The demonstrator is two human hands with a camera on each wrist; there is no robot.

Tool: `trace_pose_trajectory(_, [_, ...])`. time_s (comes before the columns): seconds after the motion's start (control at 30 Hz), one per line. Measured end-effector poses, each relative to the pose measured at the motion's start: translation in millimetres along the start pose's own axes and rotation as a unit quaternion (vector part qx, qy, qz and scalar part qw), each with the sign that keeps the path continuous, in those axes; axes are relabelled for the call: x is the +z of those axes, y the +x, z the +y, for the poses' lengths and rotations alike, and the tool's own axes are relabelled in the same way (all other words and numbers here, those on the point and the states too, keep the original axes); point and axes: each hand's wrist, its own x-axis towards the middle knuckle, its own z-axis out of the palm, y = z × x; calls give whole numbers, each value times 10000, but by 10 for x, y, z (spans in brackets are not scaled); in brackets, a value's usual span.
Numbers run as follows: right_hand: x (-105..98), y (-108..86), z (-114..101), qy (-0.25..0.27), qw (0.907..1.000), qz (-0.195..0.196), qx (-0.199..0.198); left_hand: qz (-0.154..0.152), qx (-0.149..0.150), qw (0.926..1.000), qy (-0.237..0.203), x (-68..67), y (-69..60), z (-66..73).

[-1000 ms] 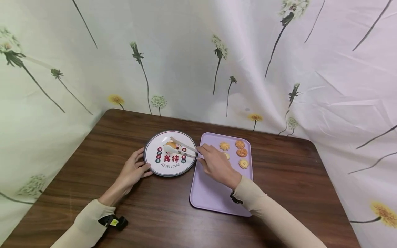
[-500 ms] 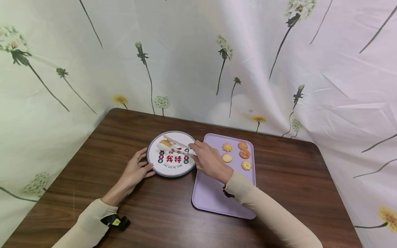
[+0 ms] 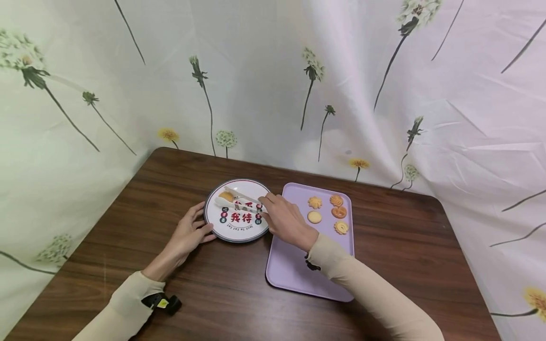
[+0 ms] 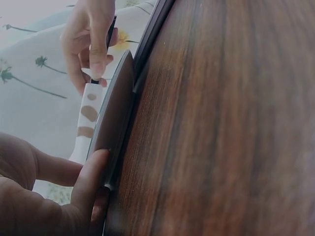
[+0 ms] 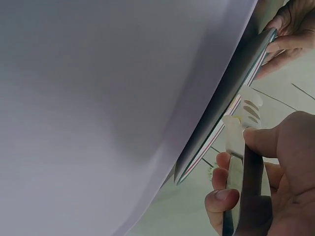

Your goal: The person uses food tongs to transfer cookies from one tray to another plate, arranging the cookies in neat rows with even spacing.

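Note:
My left hand (image 3: 187, 232) grips the left rim of a round white plate (image 3: 222, 227) with red characters and a dark edge. In the left wrist view the thumb and fingers lie on both sides of that rim. My right hand (image 3: 286, 219) holds a pair of tongs (image 3: 247, 208) with pale, spotted arms, reaching over the plate from the right. A golden round cookie (image 3: 226, 195) lies on the plate's upper left, between the spread tong tips. In the right wrist view the tips stand apart near the plate's surface, and the cookie is mostly hidden.
Right of the plate lies a purple tray (image 3: 294, 265) with several cookies at its far end, among them a plain round cookie (image 3: 314, 217) and a pretzel-shaped cookie (image 3: 339, 212). A flower-print curtain (image 3: 264, 94) stands behind the brown wooden table (image 3: 222, 284).
The tongs and cookie have moved left across the plate, then stay nearly still. My right hand has shifted left, uncovering the plain round cookie. My left hand keeps its grip; the view shifts slightly.

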Motion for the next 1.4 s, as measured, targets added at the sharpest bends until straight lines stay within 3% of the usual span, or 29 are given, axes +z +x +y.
trace_pose_trajectory(0.33, [20, 7, -12, 91, 9999, -65, 115, 4, -2, 10000, -7, 2, -13, -7])
trace_pose_trajectory(0.73, [-75, -136, 103, 124, 9991, 411, 64, -3, -42, 10000, 15, 11, -16, 3])
trace_pose_trajectory(1.0, [-271, -399, 376, 200, 9956, 905, 137, 2, -77, 10000, 57, 1, -18, 1])
trace_pose_trajectory(1.4, [-425, -889, 777, -106, 9922, 947, 808, 27, -69, 9999, 88, -4, -8, -2])
